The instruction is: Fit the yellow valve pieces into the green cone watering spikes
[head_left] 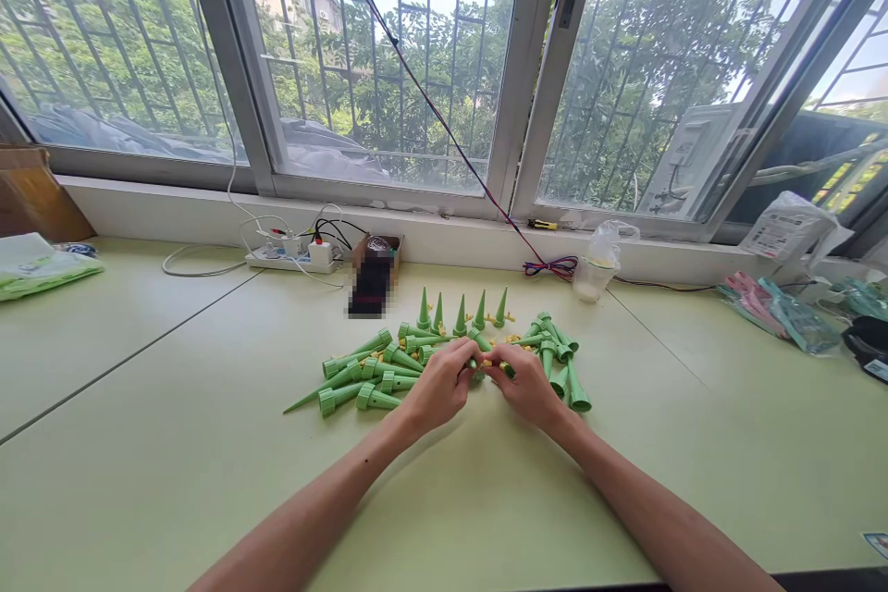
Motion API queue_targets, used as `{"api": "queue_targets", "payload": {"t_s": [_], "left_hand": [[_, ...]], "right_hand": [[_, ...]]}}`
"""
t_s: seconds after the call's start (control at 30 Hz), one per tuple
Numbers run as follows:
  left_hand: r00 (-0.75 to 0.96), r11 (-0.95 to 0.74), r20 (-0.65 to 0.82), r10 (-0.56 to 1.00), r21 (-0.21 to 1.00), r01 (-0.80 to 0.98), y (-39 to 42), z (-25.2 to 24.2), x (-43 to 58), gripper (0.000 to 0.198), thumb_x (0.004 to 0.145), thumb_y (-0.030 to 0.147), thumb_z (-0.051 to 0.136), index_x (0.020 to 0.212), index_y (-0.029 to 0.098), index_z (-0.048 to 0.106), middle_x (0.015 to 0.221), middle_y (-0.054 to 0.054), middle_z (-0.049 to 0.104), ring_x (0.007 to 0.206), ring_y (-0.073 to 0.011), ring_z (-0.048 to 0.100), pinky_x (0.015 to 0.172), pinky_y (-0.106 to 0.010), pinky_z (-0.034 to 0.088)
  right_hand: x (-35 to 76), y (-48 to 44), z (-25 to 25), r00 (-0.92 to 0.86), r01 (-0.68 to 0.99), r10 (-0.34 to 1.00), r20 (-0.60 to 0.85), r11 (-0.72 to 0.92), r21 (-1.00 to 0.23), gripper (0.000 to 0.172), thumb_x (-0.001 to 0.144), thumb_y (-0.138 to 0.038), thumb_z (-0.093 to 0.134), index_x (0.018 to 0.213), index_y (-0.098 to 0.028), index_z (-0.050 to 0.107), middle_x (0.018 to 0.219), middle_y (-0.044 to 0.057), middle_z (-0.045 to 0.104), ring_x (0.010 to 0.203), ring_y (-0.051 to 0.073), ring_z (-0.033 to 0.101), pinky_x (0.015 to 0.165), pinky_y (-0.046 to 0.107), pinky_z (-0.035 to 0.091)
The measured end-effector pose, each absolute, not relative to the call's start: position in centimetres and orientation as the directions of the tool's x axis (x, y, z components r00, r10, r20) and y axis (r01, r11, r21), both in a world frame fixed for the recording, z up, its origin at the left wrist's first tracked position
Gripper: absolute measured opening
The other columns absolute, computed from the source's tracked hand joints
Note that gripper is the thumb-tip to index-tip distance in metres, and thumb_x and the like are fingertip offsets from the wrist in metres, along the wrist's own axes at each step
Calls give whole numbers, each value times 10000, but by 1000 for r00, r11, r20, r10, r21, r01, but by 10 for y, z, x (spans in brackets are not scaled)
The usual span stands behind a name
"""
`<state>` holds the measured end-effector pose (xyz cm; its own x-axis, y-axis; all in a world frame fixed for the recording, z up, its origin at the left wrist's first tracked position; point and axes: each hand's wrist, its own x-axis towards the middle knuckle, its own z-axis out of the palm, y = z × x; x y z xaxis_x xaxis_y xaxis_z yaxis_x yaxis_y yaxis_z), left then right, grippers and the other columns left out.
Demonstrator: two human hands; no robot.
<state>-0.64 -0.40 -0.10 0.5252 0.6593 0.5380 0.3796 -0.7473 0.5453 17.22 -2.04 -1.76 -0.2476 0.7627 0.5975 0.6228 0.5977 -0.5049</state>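
Observation:
My left hand [441, 381] is closed around a green plastic watering spike [474, 363], mostly hidden by the fingers. Touching it from the other side, my right hand [525, 383] pinches a small yellow valve [487, 362] between thumb and fingertips. Whether the valve sits inside the spike I cannot tell. Loose green spikes [339, 376] with ribbed caps lie piled to the left, small yellow pieces among them. More spikes [561, 361] lie heaped beside my right hand. Behind both hands several spikes [461, 316] stand upright in a row, yellow valves showing at some of them.
Near the window wall lie a power strip [295, 261] with cables and a small box [395, 252] behind a blurred dark object [371, 283]. A plastic cup [594, 277] holds a clear bag. Plastic packets [781, 310] lie far right, a green-white bag [42, 268] far left.

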Motion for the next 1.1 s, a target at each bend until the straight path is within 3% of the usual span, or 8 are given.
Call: {"api": "queue_targets", "payload": {"t_s": [0.67,1.1], "left_hand": [[560,-770,535,633,511,382,-3,2,-9,252,788,-26,428,874,190,526,861,-18,592,804,-156,542,709,-238,396],[547,-770,548,633,517,374,-2,2,-9,156,854,65,464,845,188,559,818,-17,607,758,-152,549,682,-244,409]], "right_hand": [[172,-20,-18,-246,623,760,602,600,-502,56,864,-151,609,834,-196,625,746,8,633,714,178,560,689,274,403],[171,-20,-19,-242,634,785,570,573,-519,73,875,-202,606,808,-203,635,779,27,673,741,196,582,731,316,432]]}}
